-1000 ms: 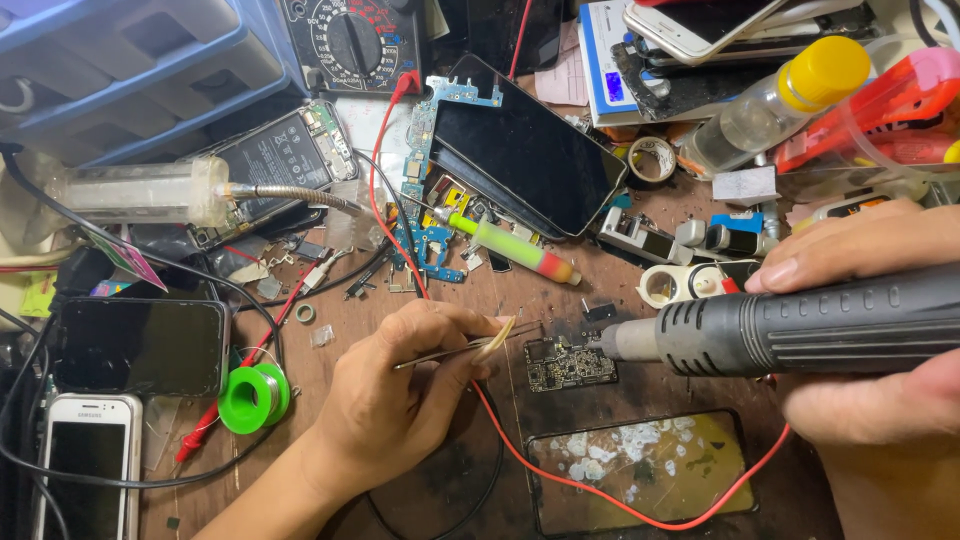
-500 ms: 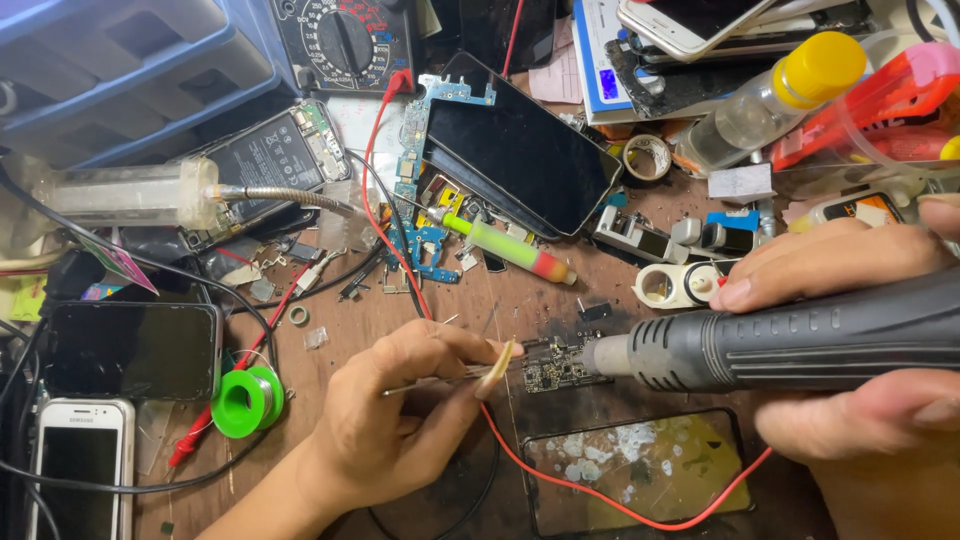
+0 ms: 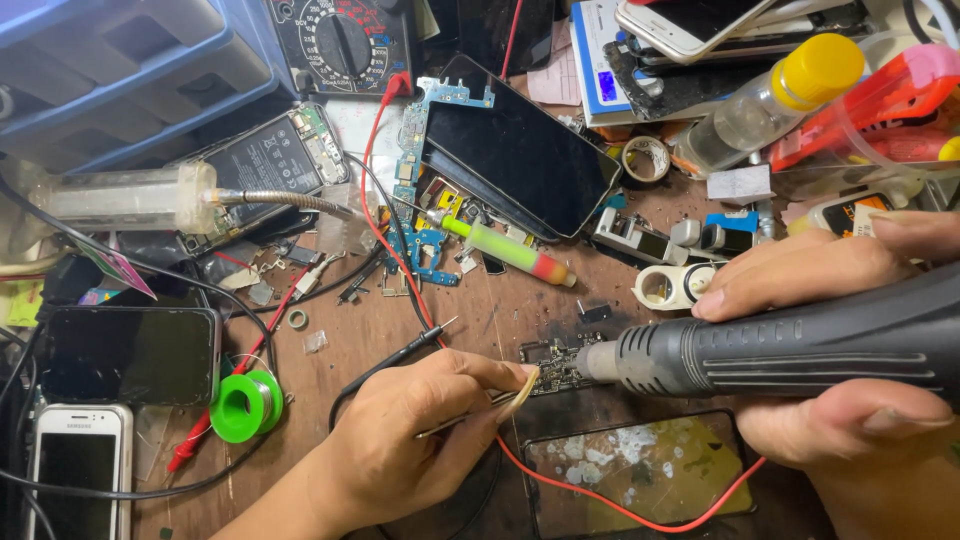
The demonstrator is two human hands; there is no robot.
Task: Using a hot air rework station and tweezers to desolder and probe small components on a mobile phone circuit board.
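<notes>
Cluttered wooden bench. Left hand pinches tweezers at small circuit board, centre. Right hand, 3 o'clock, wraps hot-air gun. Green solder spool at 8.

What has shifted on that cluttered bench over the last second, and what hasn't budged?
The right hand has brought the black hot-air tool leftward, so its nozzle now sits right at the small circuit board. The left hand has kept its grip on the tweezers, their tip staying at the board's left edge. The green solder spool, phones and red wire lie as before.
</notes>
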